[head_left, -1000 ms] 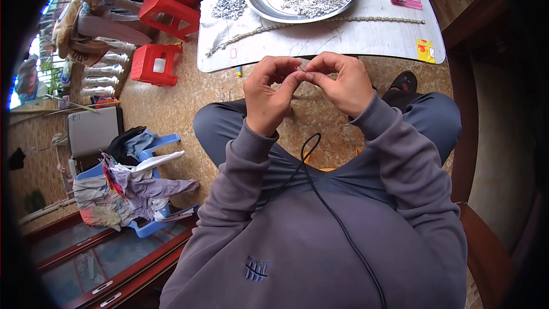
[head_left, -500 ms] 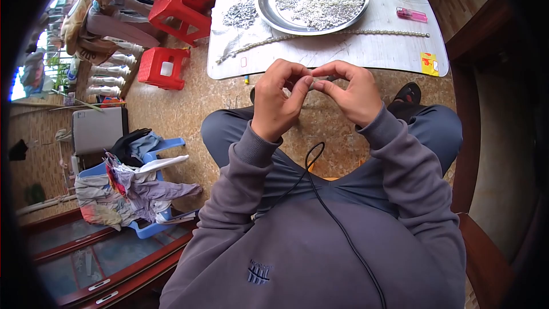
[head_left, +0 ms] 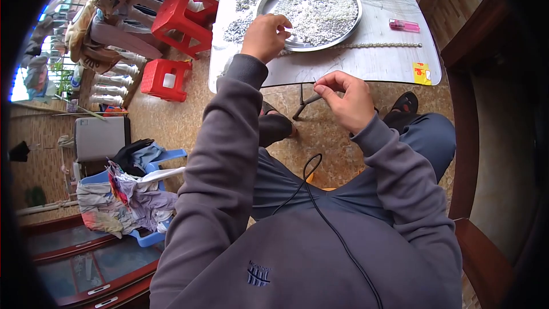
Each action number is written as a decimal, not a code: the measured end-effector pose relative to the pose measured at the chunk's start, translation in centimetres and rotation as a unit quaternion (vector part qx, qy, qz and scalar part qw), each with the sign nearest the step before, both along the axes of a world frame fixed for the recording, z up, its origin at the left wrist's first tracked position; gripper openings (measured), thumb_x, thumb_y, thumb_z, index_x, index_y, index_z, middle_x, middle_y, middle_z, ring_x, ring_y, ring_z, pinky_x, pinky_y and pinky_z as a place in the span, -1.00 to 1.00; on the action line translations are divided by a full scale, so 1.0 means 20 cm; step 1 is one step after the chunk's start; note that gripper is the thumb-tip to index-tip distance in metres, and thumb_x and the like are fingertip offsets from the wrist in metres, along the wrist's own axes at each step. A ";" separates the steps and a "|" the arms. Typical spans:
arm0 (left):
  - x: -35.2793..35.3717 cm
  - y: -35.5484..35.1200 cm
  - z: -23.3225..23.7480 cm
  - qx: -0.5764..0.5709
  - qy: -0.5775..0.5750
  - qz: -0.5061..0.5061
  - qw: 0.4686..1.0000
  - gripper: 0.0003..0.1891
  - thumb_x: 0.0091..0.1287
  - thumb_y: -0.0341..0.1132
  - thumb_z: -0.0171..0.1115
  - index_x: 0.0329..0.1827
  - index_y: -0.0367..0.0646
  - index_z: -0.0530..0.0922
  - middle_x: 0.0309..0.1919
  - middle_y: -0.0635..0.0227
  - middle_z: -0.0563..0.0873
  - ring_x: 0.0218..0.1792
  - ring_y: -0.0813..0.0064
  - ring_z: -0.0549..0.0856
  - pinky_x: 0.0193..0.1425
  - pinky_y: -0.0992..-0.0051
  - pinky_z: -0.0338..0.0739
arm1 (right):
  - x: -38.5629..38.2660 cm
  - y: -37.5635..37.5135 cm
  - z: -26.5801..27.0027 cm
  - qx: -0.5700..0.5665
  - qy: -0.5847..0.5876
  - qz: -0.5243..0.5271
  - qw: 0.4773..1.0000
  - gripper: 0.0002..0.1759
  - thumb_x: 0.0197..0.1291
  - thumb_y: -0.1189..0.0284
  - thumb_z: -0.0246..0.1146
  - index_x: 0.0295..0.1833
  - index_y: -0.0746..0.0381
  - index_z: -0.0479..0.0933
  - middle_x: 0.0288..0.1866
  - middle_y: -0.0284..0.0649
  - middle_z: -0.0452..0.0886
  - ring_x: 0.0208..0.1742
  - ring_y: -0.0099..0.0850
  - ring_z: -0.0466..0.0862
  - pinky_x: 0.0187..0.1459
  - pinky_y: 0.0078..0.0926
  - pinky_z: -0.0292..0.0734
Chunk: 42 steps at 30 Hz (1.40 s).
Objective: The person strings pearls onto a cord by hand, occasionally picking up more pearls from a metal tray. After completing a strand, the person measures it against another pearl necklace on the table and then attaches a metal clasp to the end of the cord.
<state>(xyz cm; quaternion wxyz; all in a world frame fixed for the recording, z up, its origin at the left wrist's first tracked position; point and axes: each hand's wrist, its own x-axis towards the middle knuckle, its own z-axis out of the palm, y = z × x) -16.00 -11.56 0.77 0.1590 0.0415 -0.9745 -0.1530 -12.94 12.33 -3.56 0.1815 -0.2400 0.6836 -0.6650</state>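
My left hand (head_left: 266, 37) reaches over the near-left rim of a round metal tray (head_left: 261, 10), its fingers partly curled and a gap showing between them. White and silvery beads (head_left: 320, 11) are heaped inside this tray. In front of the table's near edge, my right hand (head_left: 347, 100) is closed in a pinch of thumb and forefinger; whatever is between the tips is too small to make out. A long beaded strand (head_left: 383, 45) lies along the table below the tray, its left part hidden behind my left hand.
On the white table (head_left: 372, 66) lie small silvery pieces (head_left: 237, 30), a pink lighter-like object (head_left: 404, 25), a yellow label (head_left: 422, 73) and thin clear line. Red stools (head_left: 164, 79) stand to the left. A clothes-covered blue chair (head_left: 146, 240) is lower left. A black cable (head_left: 337, 223) crosses my lap.
My hands were together in front of the table. The left has moved up and left to the tray's rim; the right stays near its place, still pinched.
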 end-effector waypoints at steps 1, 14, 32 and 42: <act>-0.03 -0.01 0.00 -0.033 -0.025 -0.029 0.999 -0.88 0.09 -0.51 0.34 -0.30 -0.17 0.72 -0.38 0.27 0.72 -0.33 0.27 0.65 -0.17 0.31 0.56 | 0.00 0.00 0.00 -0.003 0.002 -0.001 1.000 -0.94 0.21 0.59 0.33 -0.21 0.32 0.65 -0.34 -0.31 0.72 -0.37 -0.61 0.60 -0.25 -0.68 0.52; -0.02 0.02 0.08 0.016 -0.015 -0.023 0.999 -0.93 0.22 -0.53 0.34 -0.26 -0.25 0.69 -0.39 0.29 0.73 -0.44 0.47 0.66 -0.27 0.52 0.58 | -0.02 0.01 0.02 0.024 0.009 0.009 1.000 -0.95 0.20 0.59 0.33 -0.22 0.32 0.65 -0.35 -0.30 0.72 -0.36 -0.58 0.63 -0.26 -0.67 0.53; 0.66 0.46 -0.08 0.495 0.081 0.032 0.864 -0.82 0.27 -0.63 0.28 -0.08 -0.35 0.65 -0.27 0.24 0.75 -0.30 0.53 0.70 -0.12 0.63 0.61 | 0.01 0.01 -0.02 0.041 0.036 0.067 0.996 -0.94 0.21 0.59 0.31 -0.21 0.33 0.66 -0.33 -0.27 0.75 -0.32 -0.56 0.68 -0.24 -0.66 0.55; 0.67 0.48 -0.10 0.611 0.081 0.027 0.787 -0.79 0.27 -0.62 0.31 -0.04 -0.34 0.64 -0.24 0.20 0.75 -0.32 0.51 0.68 -0.14 0.61 0.61 | 0.04 -0.01 -0.04 -0.002 0.075 0.040 0.996 -0.95 0.12 0.56 0.33 -0.29 0.29 0.68 -0.47 -0.29 0.70 -0.51 -0.52 0.57 -0.41 -0.57 0.49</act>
